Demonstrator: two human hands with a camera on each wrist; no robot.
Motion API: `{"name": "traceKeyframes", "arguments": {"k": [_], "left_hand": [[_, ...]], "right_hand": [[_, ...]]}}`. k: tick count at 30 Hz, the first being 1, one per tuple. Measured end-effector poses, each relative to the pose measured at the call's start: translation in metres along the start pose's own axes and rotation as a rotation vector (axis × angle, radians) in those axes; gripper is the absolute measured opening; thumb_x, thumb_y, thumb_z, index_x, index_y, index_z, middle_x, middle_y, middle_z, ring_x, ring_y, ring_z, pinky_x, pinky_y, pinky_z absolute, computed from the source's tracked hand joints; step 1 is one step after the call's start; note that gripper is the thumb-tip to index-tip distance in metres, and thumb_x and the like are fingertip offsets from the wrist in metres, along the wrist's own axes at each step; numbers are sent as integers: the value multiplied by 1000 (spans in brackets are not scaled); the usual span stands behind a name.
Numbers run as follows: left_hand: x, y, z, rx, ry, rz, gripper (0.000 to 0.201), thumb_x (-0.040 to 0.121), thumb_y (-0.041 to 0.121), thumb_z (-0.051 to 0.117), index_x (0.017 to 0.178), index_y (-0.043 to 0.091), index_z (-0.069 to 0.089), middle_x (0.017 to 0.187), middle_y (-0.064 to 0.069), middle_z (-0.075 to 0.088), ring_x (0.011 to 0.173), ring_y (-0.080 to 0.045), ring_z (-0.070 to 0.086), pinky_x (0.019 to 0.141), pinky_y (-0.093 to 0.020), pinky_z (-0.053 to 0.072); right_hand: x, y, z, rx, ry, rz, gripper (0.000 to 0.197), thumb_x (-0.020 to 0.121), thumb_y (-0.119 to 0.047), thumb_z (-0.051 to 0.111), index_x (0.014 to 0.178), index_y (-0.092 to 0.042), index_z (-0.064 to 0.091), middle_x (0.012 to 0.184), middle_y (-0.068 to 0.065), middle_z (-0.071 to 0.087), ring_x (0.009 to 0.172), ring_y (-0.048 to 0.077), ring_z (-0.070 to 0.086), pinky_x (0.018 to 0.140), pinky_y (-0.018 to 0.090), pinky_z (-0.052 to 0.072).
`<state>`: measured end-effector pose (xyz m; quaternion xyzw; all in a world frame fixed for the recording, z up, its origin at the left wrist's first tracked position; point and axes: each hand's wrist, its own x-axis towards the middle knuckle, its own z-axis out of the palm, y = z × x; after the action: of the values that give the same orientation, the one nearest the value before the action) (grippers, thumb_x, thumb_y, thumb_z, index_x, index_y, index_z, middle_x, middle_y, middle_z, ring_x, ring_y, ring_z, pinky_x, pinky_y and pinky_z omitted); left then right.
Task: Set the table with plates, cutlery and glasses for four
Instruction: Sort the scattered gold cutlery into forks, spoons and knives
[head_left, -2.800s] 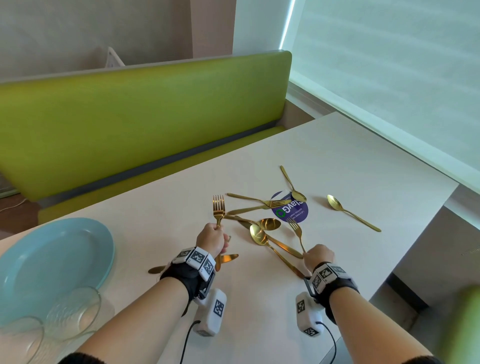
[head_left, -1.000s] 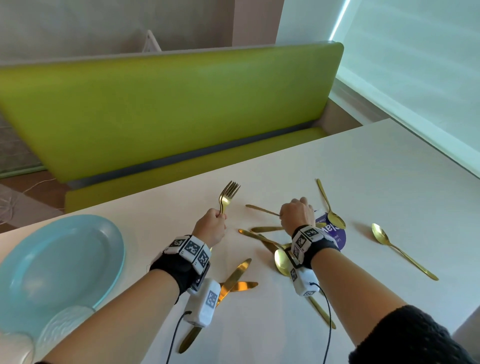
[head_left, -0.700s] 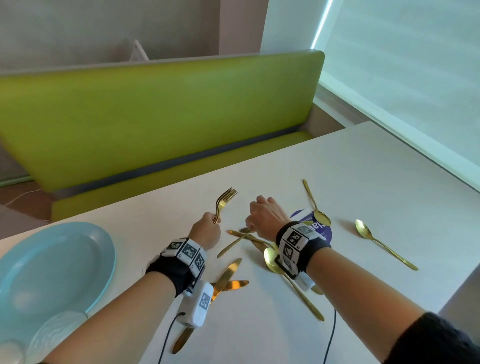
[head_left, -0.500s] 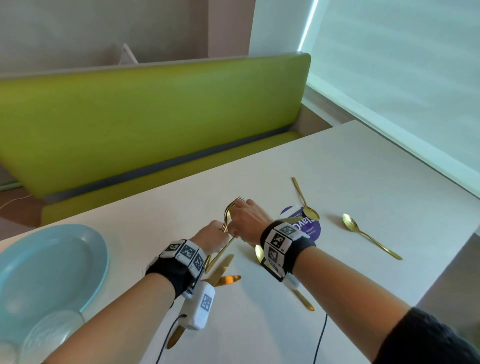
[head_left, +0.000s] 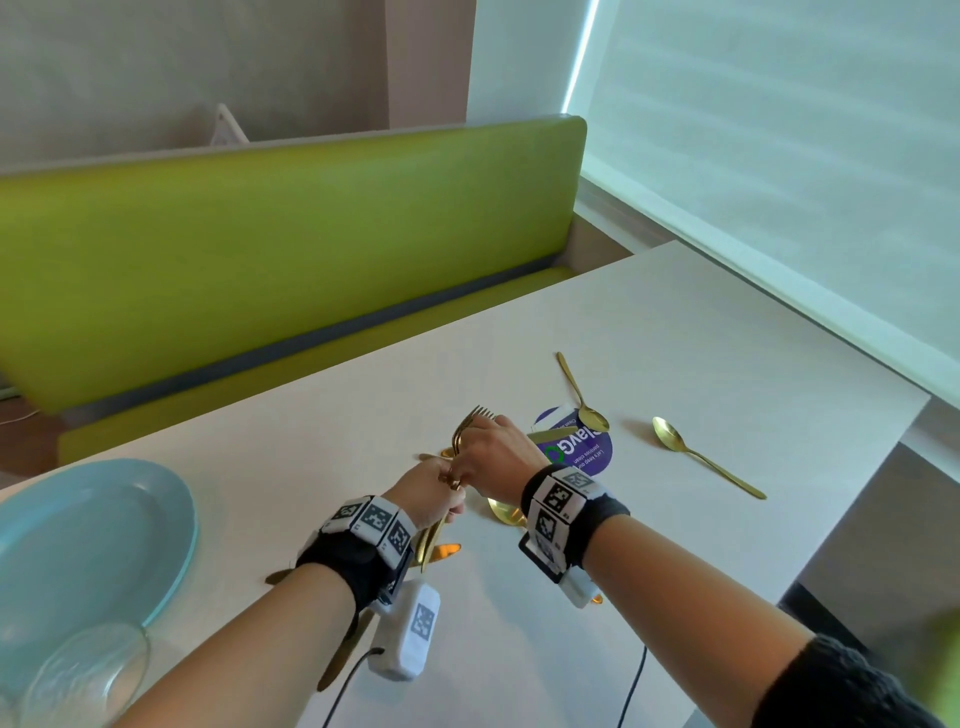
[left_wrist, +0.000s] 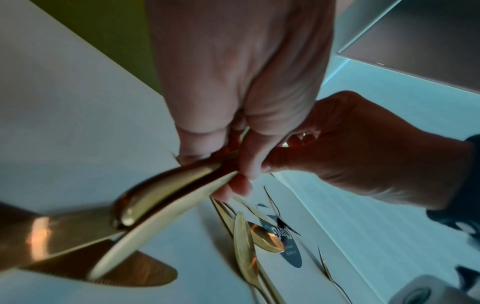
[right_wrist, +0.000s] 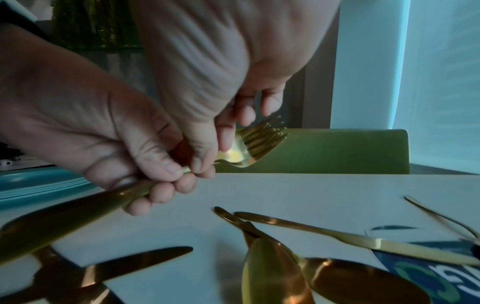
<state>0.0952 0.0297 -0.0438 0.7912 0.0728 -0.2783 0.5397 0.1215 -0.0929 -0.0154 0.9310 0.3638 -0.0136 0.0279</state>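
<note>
1. Left hand curled tight round the handles of the gold forks, just above the table.
2. Forks stacked one on top of the other, tips pointing far and up, handles sticking out near and low under the fist.
3. Right hand close up against the left one, thumb and fingers pinching the same forks right where the handles meet the heads.
4. Both hands touching each other, in the middle of the table.
5. Gold knives flat on the table just under and near the left wrist, crossing each other.
6. More gold cutlery under the right wrist: a spoon bowl peeking out, the rest hidden by the arm.
7. Round purple sticker on the table just right of the hands, with a gold spoon lying half on it, bowl on the sticker, handle pointing far.
8. One more gold spoon further right, well apart from the pile, alone.
9. Big light blue plate at the left edge of the table.
10. Clear glass at the near left corner, touching the near rim of the plate.
11. Green bench along the far side of the table.
</note>
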Motion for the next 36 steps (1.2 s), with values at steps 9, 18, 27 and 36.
{"name": "traceKeyframes", "arguments": {"k": [9,18,27,36], "left_hand": [[17,1,-2,-113,118,-33,12,94,4,45,102,6,53,77,-4,59,66,-10,56,56,-16,48],[46,-1,-27,-276,254,-31,13,94,-1,47,92,9,55,76,-5,63,68,-15,61,64,-24,51],[67,-10,-34,-310,291,-59,16,91,-2,51,88,12,58,73,-8,63,75,-21,60,70,-33,52],[73,-10,-31,-287,271,-105,14,95,5,45,89,12,56,79,-5,65,70,-15,63,72,-30,53]], "right_hand": [[-8,47,10,268,-11,320,21,91,-28,58,107,-22,70,106,-3,66,104,16,51,94,29,39],[-1,148,32,285,-159,1010,23,90,-21,52,107,-16,66,110,5,67,106,24,59,93,36,47],[19,182,63,366,-222,1250,27,90,-23,52,65,-12,52,98,12,67,96,29,62,95,41,45],[28,185,68,330,-197,1254,13,90,-14,47,83,-11,58,104,14,66,103,29,56,94,38,34]]}}
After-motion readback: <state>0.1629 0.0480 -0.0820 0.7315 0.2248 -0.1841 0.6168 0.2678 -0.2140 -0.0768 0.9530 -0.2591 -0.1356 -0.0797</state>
